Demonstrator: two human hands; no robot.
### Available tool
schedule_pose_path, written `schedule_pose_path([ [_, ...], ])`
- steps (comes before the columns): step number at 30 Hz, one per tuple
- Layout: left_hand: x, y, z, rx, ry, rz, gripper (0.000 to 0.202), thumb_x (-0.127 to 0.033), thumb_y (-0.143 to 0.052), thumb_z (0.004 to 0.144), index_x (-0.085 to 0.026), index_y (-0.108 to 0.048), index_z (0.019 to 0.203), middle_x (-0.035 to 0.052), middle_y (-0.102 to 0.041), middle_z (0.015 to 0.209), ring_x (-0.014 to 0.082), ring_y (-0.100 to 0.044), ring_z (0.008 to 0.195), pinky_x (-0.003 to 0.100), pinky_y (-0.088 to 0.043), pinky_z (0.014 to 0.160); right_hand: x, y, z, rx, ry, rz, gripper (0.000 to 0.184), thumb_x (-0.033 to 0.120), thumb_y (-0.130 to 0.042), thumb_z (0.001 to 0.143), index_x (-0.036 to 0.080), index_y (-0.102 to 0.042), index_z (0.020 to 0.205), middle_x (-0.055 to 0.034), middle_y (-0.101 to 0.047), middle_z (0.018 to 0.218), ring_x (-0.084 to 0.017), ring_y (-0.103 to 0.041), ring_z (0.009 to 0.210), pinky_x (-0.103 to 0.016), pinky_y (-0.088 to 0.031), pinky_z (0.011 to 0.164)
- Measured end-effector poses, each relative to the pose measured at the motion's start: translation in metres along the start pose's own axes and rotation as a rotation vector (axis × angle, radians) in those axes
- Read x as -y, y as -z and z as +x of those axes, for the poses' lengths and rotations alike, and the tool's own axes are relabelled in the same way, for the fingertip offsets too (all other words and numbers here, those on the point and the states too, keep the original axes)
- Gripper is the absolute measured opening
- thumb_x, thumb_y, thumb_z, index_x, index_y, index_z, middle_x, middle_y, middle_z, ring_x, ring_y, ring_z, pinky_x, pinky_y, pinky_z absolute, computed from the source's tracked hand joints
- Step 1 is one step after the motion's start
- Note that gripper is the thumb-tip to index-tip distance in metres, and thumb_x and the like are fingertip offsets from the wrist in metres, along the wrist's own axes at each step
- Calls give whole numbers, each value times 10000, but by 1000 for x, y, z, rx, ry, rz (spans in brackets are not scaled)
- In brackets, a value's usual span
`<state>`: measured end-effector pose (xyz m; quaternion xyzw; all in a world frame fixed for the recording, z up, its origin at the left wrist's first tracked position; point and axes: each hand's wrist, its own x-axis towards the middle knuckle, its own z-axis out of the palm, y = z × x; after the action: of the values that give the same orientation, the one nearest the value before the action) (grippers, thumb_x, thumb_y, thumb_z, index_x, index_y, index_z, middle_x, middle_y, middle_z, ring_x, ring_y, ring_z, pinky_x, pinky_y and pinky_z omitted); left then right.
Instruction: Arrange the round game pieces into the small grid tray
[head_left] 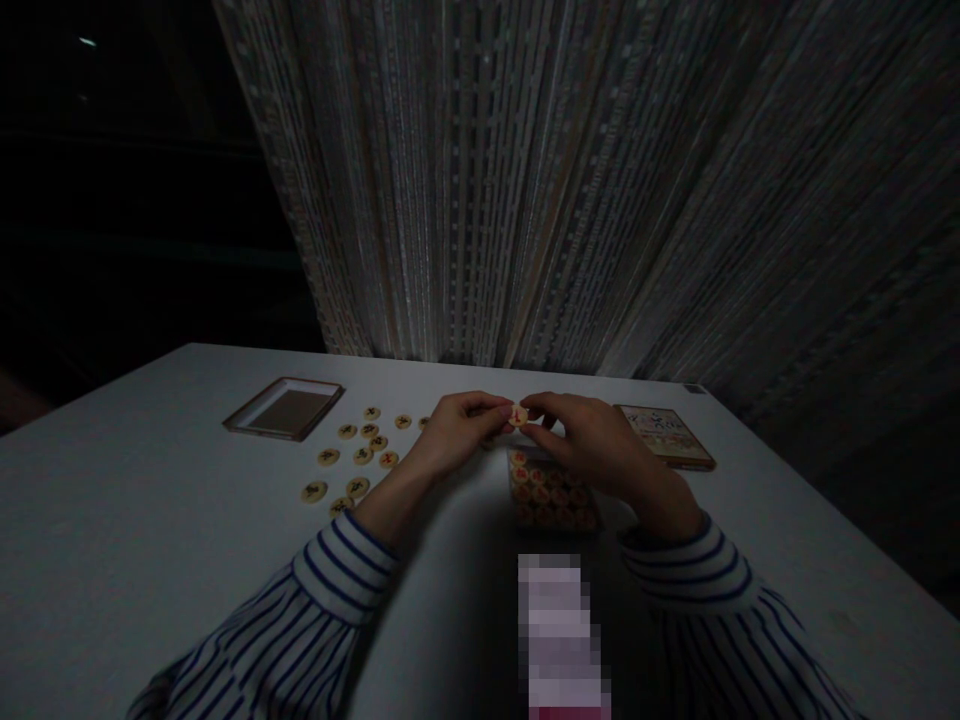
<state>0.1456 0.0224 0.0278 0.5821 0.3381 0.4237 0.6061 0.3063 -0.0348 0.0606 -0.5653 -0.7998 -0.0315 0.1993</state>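
Observation:
My left hand (pixel 459 430) and my right hand (pixel 600 450) meet above a white table (pixel 150 540), and their fingertips pinch one round pale game piece (pixel 519 415) with a red mark between them. Directly below sits a clear box (pixel 551 495) packed with several similar red-marked pieces. Several loose round pieces (pixel 360 455) with dark or red marks lie scattered on the table to the left of my left hand. Both of my sleeves are white with dark stripes.
An empty shallow box tray (pixel 285 408) lies at the back left of the table. A flat printed box lid (pixel 666 435) lies at the right. A striped curtain (pixel 570 180) hangs behind the table. The room is dim.

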Motion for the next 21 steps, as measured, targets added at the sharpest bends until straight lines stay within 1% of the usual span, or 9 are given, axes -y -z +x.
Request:
schedule_pose_path([
  [7, 2, -1, -1, -28, 14, -15, 169, -234, -712, 624, -120, -690, 747, 27, -674, 659, 114, -594, 623, 267, -471, 669, 0, 0, 0, -6, 25, -29, 259, 305, -493, 846, 202, -603, 1056, -44, -678, 972, -180, -619, 844, -292, -428, 727],
  [13, 2, -2, -1, -16, -9, -20, 199, -242, -737, 583, -119, -697, 734, 31, -682, 678, 107, -577, 600, 262, -460, 649, -1, 0, -1, -4, 71, -78, 267, 296, -493, 851, 176, -601, 1064, -54, -674, 982, -187, -612, 847, -308, -434, 739],
  [17, 2, -3, -1, -2, 4, -36, 197, -245, -736, 581, -119, -699, 728, 29, -676, 653, 107, -572, 593, 257, -452, 632, -2, -1, -2, -3, 82, -87, 278, 299, -493, 851, 173, -596, 1077, -61, -674, 989, -190, -612, 852, -310, -435, 746],
  [21, 3, -3, -1, 2, 22, -69, 204, -258, -747, 570, -124, -691, 712, 34, -683, 673, 114, -588, 624, 264, -461, 667, -4, -2, -2, -1, 95, -77, 275, 324, -483, 855, 193, -604, 1064, -51, -678, 975, -183, -610, 838, -298, -427, 723],
])
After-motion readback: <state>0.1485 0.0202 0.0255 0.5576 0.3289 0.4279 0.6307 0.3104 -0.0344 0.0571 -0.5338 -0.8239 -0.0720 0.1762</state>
